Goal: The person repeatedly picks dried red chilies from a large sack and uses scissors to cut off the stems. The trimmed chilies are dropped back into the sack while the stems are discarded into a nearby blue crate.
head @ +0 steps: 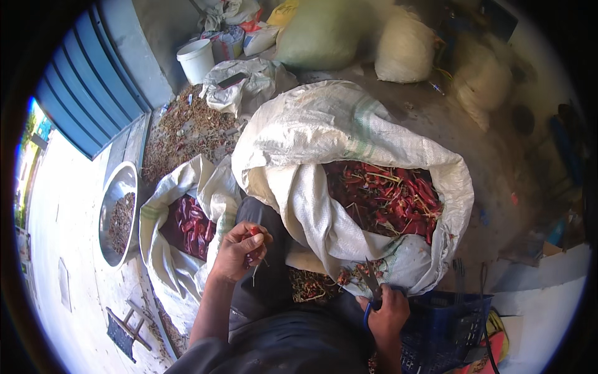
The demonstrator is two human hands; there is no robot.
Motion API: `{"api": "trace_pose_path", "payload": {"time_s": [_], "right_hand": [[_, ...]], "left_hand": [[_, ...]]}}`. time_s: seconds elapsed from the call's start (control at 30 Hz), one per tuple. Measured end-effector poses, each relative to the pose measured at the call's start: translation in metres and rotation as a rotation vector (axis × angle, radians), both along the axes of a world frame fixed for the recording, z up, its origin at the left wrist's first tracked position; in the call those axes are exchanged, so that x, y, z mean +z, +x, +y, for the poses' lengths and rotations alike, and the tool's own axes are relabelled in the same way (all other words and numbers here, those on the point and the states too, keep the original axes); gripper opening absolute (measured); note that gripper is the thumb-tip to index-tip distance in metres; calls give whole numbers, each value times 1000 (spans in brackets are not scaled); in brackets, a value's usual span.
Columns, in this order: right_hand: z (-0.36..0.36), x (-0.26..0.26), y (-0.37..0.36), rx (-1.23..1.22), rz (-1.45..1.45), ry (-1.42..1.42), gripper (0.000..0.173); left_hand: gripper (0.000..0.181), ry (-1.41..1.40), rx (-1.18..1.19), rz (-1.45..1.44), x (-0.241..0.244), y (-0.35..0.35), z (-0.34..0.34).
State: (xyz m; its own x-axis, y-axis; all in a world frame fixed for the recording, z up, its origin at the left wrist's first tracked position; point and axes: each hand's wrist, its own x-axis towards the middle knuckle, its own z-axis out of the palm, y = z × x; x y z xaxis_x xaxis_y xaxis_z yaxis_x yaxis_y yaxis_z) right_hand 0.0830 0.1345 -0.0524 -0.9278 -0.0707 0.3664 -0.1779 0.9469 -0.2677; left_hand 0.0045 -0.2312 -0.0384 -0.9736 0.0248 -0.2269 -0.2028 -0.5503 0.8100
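Observation:
My left hand (243, 250) is closed around some red dried chili peppers (254, 255), with a thin stem hanging below. My right hand (385, 311) holds scissors (371, 283) with blue handles, the blades pointing up over the near edge of a large white woven sack (322, 126). That sack lies open in front of me, holding many red chilies with stems (402, 196). To the left, beside my left hand, a smaller woven sack (156, 224) stands open with red chilies (191, 226) inside. Chili stem bits (313, 285) lie between my legs.
A metal basin (135, 219) with dry scraps stands at the left, near a small stool (128, 327). Debris (187, 126) covers the floor ahead. Behind are a white bucket (196, 61), a phone (232, 80) on a crumpled sack and full sacks (404, 46). A blue plastic crate (434, 327) is at right.

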Motion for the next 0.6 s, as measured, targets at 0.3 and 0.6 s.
{"api": "trace_pose_path", "payload": {"time_s": [0.3, 0.6], "right_hand": [[2, -27, -3, -25, 155, 72, 55], [0, -28, 0, -18, 131, 87, 55]], "left_hand": [[25, -73, 523, -11, -38, 4, -104], [53, -1042, 801, -276, -150, 47, -144]]}}
